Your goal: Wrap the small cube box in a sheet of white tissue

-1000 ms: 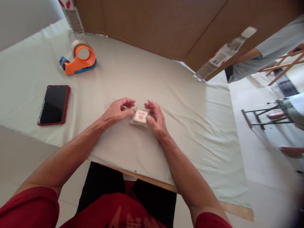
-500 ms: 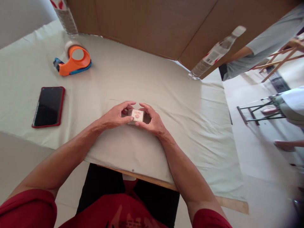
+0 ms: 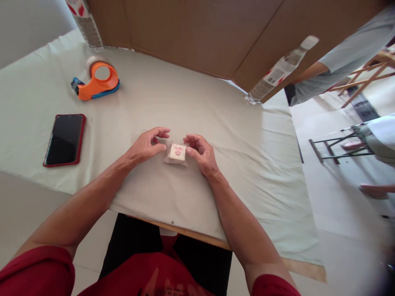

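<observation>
A small, pale, square block in a clear plastic wrapper [image 3: 177,153], with red print on top, lies on the cloth-covered table in front of me. Just left of it is my left hand [image 3: 148,144], fingers curved and apart, holding nothing. My right hand [image 3: 202,154] curves around the right side of the wrapped block, its thumb tip close to the block's upper right corner; whether it touches the wrapper I cannot tell. Its fingers are apart with nothing in them.
A phone in a red case [image 3: 64,139] lies at the left, below an orange tape dispenser [image 3: 100,84]. A brown cardboard panel [image 3: 185,37] stands at the back, with a plastic bottle [image 3: 88,31] at its left and another clear bottle [image 3: 280,72] at its right. Other people are beyond the table's right side.
Both hands have come away from the wrapped block, the left moving left and the right moving right. More of the block and its wrapper now shows.
</observation>
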The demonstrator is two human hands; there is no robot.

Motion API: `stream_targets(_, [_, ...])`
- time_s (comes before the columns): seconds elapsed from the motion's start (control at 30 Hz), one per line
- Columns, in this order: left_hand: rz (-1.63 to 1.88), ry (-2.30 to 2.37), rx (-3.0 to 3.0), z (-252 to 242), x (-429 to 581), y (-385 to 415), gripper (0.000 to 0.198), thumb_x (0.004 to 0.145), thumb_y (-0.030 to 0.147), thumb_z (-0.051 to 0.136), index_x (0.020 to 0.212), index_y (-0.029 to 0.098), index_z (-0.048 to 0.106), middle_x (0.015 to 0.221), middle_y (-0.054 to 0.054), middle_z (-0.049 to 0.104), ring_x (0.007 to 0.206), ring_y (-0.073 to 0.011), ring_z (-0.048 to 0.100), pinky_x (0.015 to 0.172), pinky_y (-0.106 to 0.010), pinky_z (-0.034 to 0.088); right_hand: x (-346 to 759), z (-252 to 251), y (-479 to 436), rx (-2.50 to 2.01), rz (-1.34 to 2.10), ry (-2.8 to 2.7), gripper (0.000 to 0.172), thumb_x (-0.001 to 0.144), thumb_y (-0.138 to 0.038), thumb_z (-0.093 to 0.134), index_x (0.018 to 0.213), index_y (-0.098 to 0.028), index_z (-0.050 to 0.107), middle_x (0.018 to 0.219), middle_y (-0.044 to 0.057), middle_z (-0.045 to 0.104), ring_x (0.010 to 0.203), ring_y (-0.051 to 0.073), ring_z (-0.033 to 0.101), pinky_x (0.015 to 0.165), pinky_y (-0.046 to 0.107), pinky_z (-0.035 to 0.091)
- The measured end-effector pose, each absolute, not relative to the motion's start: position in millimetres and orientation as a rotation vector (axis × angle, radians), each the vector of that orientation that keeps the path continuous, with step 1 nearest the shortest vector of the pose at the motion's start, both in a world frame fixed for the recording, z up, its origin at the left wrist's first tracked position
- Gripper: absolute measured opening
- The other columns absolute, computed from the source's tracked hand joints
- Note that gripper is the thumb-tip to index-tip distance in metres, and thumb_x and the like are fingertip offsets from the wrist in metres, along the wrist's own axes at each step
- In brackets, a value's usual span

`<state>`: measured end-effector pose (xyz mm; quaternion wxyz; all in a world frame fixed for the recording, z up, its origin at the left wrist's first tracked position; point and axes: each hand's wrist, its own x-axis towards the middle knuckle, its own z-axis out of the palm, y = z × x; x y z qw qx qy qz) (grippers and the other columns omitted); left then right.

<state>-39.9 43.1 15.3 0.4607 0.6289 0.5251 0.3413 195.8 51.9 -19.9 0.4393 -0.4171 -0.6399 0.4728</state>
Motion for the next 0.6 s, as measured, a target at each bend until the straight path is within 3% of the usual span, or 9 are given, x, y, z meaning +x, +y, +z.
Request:
stream_targets(0.17, [0.708,1.327,1.719,14.7,-37.3,38.8,0.074,0.073,0.048,0.066,0.140,0.016,0.058,0.133,-0.016,0.065,0.125,-0.0336,0.057,0.110,-0.050,0.043,196.5,-18.6,53.8,-1.058,1.176,-1.583,0.040,0.078,-0.053,0.078,0.104,-0.023,0.072,0.110,0.007,0.074,0.100,0.022,0.067,0.095,0.040,0.053])
stream_targets(0.33, [0.609,1.293,1.938,13.3,-33.5,35.5,0.089,0.076,0.062,0.065,0.148,0.012,0.050,0.141,-0.018,0.060,0.134,-0.0373,0.050,0.114,-0.053,0.040,195.9,-17.4,54.4,-1.021,1.205,-1.653,0.038,0.074,-0.048,0.082,0.102,-0.025,0.072,0.112,0.005,0.075,0.102,0.023,0.067,0.095,0.039,0.052])
stream_targets(0.6, [0.606,1.255,1.968,7.3,-30.2,35.8,0.087,0.076,0.055,0.065,0.150,0.014,0.045,0.147,-0.018,0.056,0.129,-0.0371,0.053,0.110,-0.053,0.044,187.4,-15.4,49.0,-1.000,1.149,-1.659,0.030,0.077,-0.040,0.079,0.101,-0.025,0.070,0.116,0.007,0.074,0.106,0.023,0.068,0.096,0.039,0.053])
